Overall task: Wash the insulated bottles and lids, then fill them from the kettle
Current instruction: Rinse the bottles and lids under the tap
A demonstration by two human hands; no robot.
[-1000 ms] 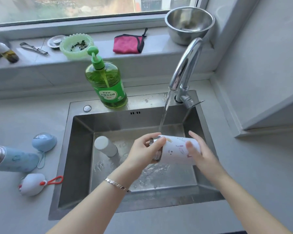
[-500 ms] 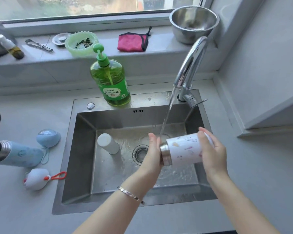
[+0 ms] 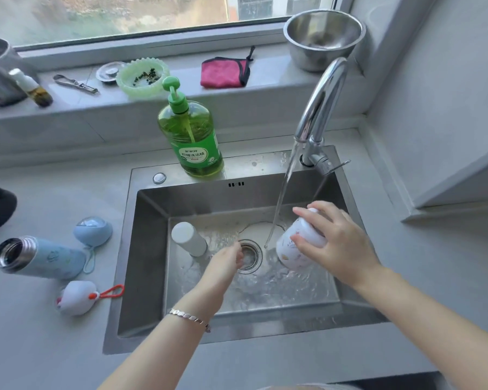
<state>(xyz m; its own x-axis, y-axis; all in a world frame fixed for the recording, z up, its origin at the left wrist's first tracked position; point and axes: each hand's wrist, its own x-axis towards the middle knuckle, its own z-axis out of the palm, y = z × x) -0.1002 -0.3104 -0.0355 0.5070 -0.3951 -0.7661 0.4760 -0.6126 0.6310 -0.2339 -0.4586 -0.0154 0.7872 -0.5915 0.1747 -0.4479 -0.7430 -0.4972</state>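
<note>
My right hand [image 3: 334,243] grips a white patterned insulated bottle [image 3: 295,246], tipped mouth-down over the steel sink [image 3: 150,263] to the right of the drain. Water runs from the tap [image 3: 321,108] and falls just left of the bottle. My left hand [image 3: 227,258] hangs over the sink floor beside the drain, fingers loosely bent, holding nothing. A white cylinder [image 3: 188,239] stands in the sink at the left. On the counter to the left lie an open blue bottle [image 3: 40,257], a blue lid [image 3: 93,230] and a white lid [image 3: 78,298] with a red loop.
A green pump bottle of dish soap [image 3: 192,136] stands on the sink's back rim. The windowsill holds a steel bowl [image 3: 323,38], pink cloth [image 3: 224,72], green dish [image 3: 143,77], metal tool [image 3: 75,84] and small bottle [image 3: 33,87]. A wall corner rises on the right.
My left hand let go of the bottle's mouth and dropped toward the drain. My right hand swung the bottle from lying sideways to mouth-down, out of the stream.
</note>
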